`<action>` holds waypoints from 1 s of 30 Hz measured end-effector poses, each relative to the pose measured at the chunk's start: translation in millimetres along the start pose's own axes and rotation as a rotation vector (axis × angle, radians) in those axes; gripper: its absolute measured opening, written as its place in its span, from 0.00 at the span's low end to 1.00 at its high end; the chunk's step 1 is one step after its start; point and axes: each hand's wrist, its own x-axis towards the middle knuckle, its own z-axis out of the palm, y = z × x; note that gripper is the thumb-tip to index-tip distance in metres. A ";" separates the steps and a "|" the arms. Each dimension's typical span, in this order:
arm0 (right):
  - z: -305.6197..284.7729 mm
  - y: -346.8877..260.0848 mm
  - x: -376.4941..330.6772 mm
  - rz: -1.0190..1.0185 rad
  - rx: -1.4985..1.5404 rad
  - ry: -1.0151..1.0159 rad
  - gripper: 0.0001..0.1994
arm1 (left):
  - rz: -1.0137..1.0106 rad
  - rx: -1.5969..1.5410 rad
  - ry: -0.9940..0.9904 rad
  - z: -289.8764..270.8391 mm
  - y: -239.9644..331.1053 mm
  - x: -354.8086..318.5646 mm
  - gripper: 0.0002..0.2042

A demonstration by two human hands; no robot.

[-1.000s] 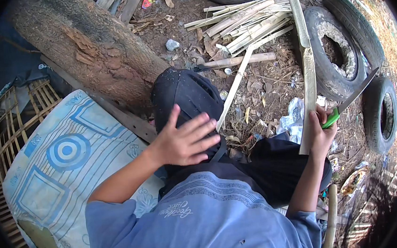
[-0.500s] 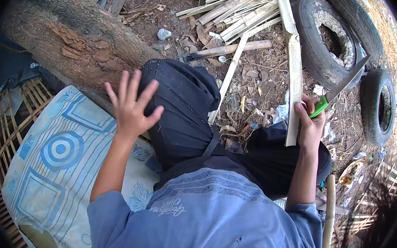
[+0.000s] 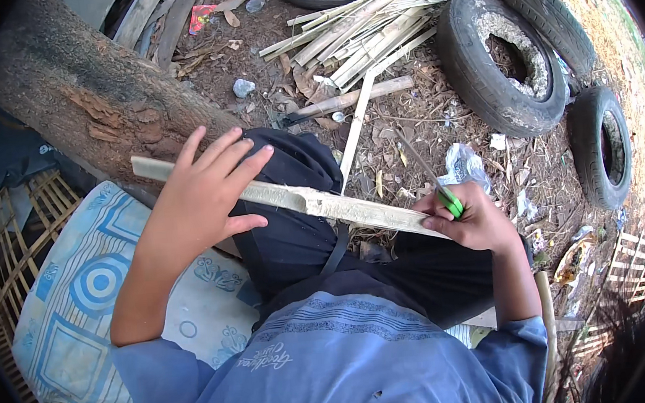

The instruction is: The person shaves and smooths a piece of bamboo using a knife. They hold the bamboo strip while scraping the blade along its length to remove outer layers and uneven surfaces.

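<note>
Outdoors, on dirt ground [image 3: 409,140] littered with chips and scraps. Big tree trunk [image 3: 90,91] at upper left. Old tyres [image 3: 509,55] at upper right, one more at the top edge. Patterned blue cushion [image 3: 77,292] at lower left, over a slatted bamboo bench [image 3: 10,229]. Pile of split bamboo [image 3: 369,28] near the top, just beside the tyres.

Across the lap, over the dark trousers [image 3: 294,227]: one long bamboo strip [image 3: 330,202], running from upper left down to lower right, roughly level, pale and flat, with rough edges.

Left hand [image 3: 206,188] resting on top of the strip near its left end, fingers [image 3: 246,162] spread apart and flat, pressing down and not wrapped around. Right hand [image 3: 470,219] at the other end, fingers closed on a knife [image 3: 436,184] with a green handle; thin dark blade pointing up and away. Cannot tell for sure if the same fingers pinch the strip end too, but touching it, as it seems.

Judged from the look: light for its length, stiff along the grain, a little springy, likely to split lengthwise more than to break across. Dry surface, not slippery, but edges probably sharp with splinters. Better taken on the flat faces, not the edges, with one hold near each end so the long piece cannot swing or twist.
</note>
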 end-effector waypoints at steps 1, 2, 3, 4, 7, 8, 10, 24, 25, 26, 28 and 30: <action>-3.5 -3.2 3.2 -0.008 -0.048 -0.054 0.08 | 0.068 -0.075 -0.076 4.3 -6.1 -0.5 0.28; -5.4 -5.6 8.0 -0.014 -0.050 -0.055 0.08 | 0.064 -0.071 -0.073 4.3 -9.2 3.0 0.28; -6.6 -8.1 13.5 -0.045 -0.053 -0.087 0.08 | -0.035 -0.237 -0.372 4.2 -11.9 7.2 0.23; -10.3 -11.6 19.2 -0.080 -0.063 -0.122 0.07 | -0.140 -0.405 -0.662 3.1 -13.0 9.6 0.20; -23.0 -25.3 39.7 -0.266 -0.452 0.132 0.11 | -0.325 -0.598 -0.730 15.1 -24.9 5.3 0.17; -26.6 -28.1 48.0 -0.427 -0.629 0.335 0.12 | -0.335 -0.598 -0.708 17.9 -27.2 1.8 0.17; -32.3 -37.9 52.7 -0.387 -0.662 0.583 0.13 | -0.502 -0.694 -0.564 27.3 -27.0 -13.9 0.18; 106.5 13.6 111.2 -0.138 -0.335 0.302 0.20 | -0.794 -1.109 -0.162 83.1 32.8 -21.2 0.13; 107.3 13.5 115.2 -0.151 -0.420 0.294 0.20 | -0.701 -0.965 0.008 92.6 35.7 -21.9 0.13; 107.3 14.7 117.2 -0.147 -0.418 0.292 0.20 | -0.604 -0.818 0.171 98.9 39.1 -22.6 0.13; 104.0 19.6 119.7 -0.165 -0.519 0.302 0.20 | -0.644 -0.823 0.171 101.2 43.2 -20.7 0.14; 91.8 26.9 124.4 -0.218 -0.623 0.296 0.21 | -0.663 -0.780 0.124 96.9 45.1 -17.6 0.13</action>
